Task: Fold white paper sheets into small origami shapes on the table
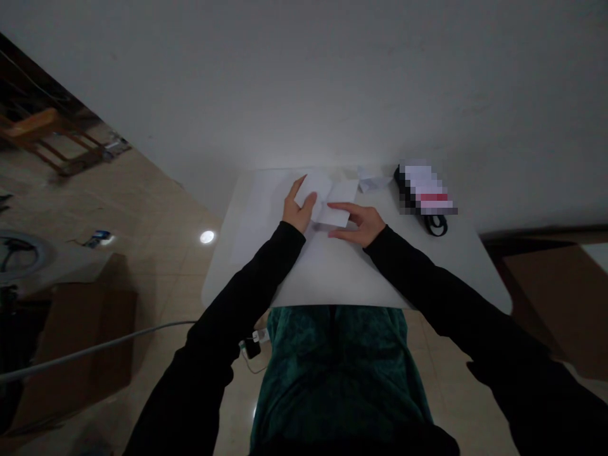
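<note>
One left grip point(297, 213) clamped on white paper point(320, 185), one right grip point(368, 225) apart, two black sleeves point(251, 275), one table point(332, 286)

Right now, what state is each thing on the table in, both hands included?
White paper: held; one piece or two, unclear
Left hand: closed on the paper
Right hand: thumb and index finger apart
Large sheet: lying flat
Small paper: creased
Black cord: looped
Pixelated item: obscured, state unclear

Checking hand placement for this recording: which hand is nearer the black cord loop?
Right. The right hand is left of the black cord loop, apart from it; the left hand is farther left.
</note>
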A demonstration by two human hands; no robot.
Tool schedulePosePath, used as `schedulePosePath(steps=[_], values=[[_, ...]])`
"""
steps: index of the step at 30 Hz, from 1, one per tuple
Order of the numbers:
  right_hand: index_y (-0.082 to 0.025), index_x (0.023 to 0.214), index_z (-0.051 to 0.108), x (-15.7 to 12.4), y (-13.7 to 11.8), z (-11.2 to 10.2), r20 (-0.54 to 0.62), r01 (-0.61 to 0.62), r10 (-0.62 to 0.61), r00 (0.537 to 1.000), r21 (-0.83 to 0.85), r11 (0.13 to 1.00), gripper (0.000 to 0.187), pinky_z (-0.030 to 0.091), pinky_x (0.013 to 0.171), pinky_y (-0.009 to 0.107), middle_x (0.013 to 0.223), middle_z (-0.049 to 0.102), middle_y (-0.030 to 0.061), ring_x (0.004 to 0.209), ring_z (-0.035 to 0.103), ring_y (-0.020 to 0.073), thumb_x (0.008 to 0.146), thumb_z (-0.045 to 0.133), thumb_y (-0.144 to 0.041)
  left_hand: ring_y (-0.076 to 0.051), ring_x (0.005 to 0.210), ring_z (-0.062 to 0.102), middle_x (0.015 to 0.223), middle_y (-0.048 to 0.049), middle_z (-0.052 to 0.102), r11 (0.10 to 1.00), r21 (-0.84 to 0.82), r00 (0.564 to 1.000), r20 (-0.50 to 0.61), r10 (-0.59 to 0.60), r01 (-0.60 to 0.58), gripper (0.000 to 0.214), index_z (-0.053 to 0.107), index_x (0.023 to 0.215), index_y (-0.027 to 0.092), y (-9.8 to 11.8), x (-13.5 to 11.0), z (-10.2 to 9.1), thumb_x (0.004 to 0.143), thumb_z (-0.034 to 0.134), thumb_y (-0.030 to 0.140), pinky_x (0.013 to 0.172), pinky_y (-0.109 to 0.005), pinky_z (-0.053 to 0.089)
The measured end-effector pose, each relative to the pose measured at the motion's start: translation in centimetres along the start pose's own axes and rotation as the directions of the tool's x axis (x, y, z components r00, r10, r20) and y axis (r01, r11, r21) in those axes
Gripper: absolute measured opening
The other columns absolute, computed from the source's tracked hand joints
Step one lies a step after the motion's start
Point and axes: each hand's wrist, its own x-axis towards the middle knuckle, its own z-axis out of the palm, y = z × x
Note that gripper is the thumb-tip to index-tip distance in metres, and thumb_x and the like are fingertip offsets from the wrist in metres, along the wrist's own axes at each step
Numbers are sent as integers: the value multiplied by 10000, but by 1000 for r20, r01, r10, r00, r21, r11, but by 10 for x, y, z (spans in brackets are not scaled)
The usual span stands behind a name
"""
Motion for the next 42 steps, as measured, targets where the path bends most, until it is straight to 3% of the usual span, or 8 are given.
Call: schedulePosePath(steps=[6, 9, 13, 17, 23, 30, 35, 42], values=[[-267, 1076, 731, -21, 22, -28, 121, 114, -85, 989, -256, 960, 277, 539, 859, 451, 1065, 686, 78, 982, 637, 244, 872, 545, -282, -117, 630, 633, 815, -8, 707, 991, 23, 988, 87, -131, 130, 531, 469, 1328, 220, -1, -9, -14, 826, 633, 271, 612, -236, 512], [-283, 942, 777, -28, 15, -34, 1, 89, -110, 994, -597, 797, 236, 464, 835, 547, 1020, 620, 115, 970, 550, 309, 816, 589, -220, -108, 607, 611, 789, -6, 710, 994, 102, 981, 180, -66, 48, 205, 658, 1040, 202, -1, -14, -16, 870, 571, 277, 608, -232, 490], [-294, 946, 761, -33, -1, -36, -51, 53, -133, 990, -736, 675, 197, 336, 950, 609, 1369, 525, 91, 1254, 380, 417, 766, 704, -240, -139, 747, 644, 880, -37, 726, 964, 227, 965, 250, 78, -137, 218, 709, 895, 200, 2, -15, -18, 908, 491, 206, 719, -277, 508], [-305, 931, 758, -33, 3, -39, 86, 165, -148, 985, -698, 696, 144, 272, 995, 608, 1453, 507, 64, 1394, 301, 429, 798, 703, -300, -162, 871, 653, 924, -55, 704, 940, 251, 949, 269, 163, -232, 285, 705, 928, 211, 5, -13, -20, 927, 425, 156, 795, -312, 513], [-271, 1022, 744, -24, 38, -43, 356, 354, -267, 895, -205, 913, 194, 500, 922, 456, 1157, 728, 83, 1115, 668, 238, 890, 613, -325, -235, 1083, 565, 1275, -85, 597, 881, 394, 957, 229, 181, -261, 141, 713, 881, 241, 5, -16, -22, 863, 578, 206, 891, -421, 495], [-291, 874, 775, -18, 30, -52, 321, 97, -90, 943, -6, 995, 141, 568, 936, 408, 1038, 764, 24, 1047, 704, 208, 785, 726, -388, -137, 830, 647, 988, -69, 685, 919, 48, 757, 585, 291, -390, 206, 703, 788, 206, 4, -26, -27, 892, 616, 361, 766, -277, 542], [-254, 772, 764, -17, 24, -44, 144, 93, -80, 986, -91, 991, 186, 569, 834, 404, 919, 744, 54, 863, 703, 202, 842, 650, -383, -137, 795, 662, 866, -54, 716, 901, -39, 746, 546, 381, -432, 122, 745, 797, 218, 5, -31, -28, 840, 691, 318, 737, -272, 544], [-202, 702, 731, -15, 24, -25, -70, 11, -43, 997, -406, 914, 248, 503, 711, 397, 826, 552, 70, 779, 560, 203, 842, 639, -384, -158, 867, 675, 961, -67, 724, 983, 23, 821, 554, 139, -182, 128, 765, 811, 218, 18, -36, -22, 846, 680, 307, 791, -312, 553]])
